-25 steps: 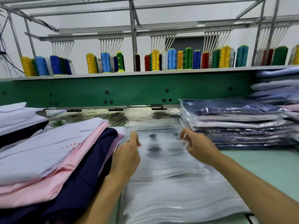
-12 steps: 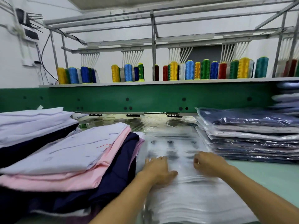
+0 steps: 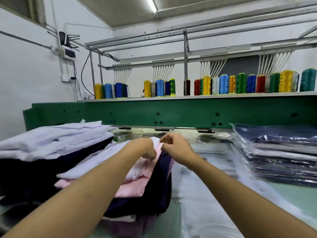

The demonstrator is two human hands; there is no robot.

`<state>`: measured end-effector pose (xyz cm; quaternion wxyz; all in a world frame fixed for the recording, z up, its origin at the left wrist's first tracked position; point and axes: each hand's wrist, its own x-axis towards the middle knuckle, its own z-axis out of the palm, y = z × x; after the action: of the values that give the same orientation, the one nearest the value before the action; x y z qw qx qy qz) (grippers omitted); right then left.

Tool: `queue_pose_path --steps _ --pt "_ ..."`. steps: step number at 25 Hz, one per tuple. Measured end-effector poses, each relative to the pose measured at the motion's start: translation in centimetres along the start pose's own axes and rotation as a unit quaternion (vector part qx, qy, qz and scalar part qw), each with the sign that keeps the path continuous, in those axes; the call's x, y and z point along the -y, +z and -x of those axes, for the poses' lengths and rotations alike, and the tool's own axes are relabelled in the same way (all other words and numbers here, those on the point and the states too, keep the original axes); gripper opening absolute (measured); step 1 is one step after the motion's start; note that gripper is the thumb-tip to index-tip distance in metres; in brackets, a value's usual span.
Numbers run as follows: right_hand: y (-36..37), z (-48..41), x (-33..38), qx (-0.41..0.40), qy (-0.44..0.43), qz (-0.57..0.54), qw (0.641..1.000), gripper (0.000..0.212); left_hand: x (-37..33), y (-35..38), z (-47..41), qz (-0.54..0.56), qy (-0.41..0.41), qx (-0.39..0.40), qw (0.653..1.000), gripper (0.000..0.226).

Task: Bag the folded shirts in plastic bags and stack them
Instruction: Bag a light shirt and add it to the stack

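Observation:
A stack of folded shirts lies left of centre: a pale lilac shirt on top, a pink shirt under it, a navy shirt below. My left hand is curled over the pale shirt's right edge. My right hand pinches the same shirt at its far right corner. To the right of this stack lies a flat pile of empty clear plastic bags. Bagged shirts are stacked at the right.
A second stack of pale and dark folded shirts sits at the far left. A green machine beam runs across behind, with coloured thread cones on the shelf above it. Pale green tabletop shows at the right.
Both hands have left the pile of plastic bags and moved up and left onto the right edge of the top pale shirt. The view has tilted upward.

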<state>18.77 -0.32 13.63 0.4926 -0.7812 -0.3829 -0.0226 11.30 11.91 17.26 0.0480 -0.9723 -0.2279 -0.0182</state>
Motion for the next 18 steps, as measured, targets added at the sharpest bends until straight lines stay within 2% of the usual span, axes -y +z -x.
queue_pose_path --steps 2,4,7,9,12,15,16,18 --pt "2.1 -0.6 1.6 0.041 0.041 -0.066 0.996 0.018 1.7 0.1 0.5 -0.014 -0.013 0.059 0.998 0.031" --pt "4.0 -1.1 2.6 0.083 0.074 -0.074 0.991 0.010 3.0 -0.1 0.7 0.014 -0.012 0.080 0.997 0.036" --pt "5.3 -1.3 3.2 0.076 0.107 -0.099 0.986 0.006 5.2 -1.0 0.8 0.124 -0.029 0.074 0.989 0.024" --pt "5.5 -1.2 3.5 0.079 0.141 -0.160 0.974 0.007 6.8 -1.4 0.8 0.146 -0.018 0.033 0.989 0.018" --pt "5.7 -1.4 4.5 0.105 0.195 -0.267 0.938 0.032 7.6 -2.5 1.0 0.163 0.023 -0.079 0.983 0.024" --pt "5.6 -2.5 4.8 0.090 0.209 -0.381 0.896 0.051 5.6 -3.6 1.1 0.228 0.051 -0.180 0.955 0.027" --pt "5.3 -2.9 4.6 0.073 0.201 -0.405 0.889 0.048 4.6 -3.8 1.2 0.277 0.067 -0.173 0.943 0.027" --pt "4.0 -3.4 3.6 0.037 0.192 -0.407 0.892 0.027 3.3 -3.7 1.4 0.392 0.096 -0.066 0.912 0.028"
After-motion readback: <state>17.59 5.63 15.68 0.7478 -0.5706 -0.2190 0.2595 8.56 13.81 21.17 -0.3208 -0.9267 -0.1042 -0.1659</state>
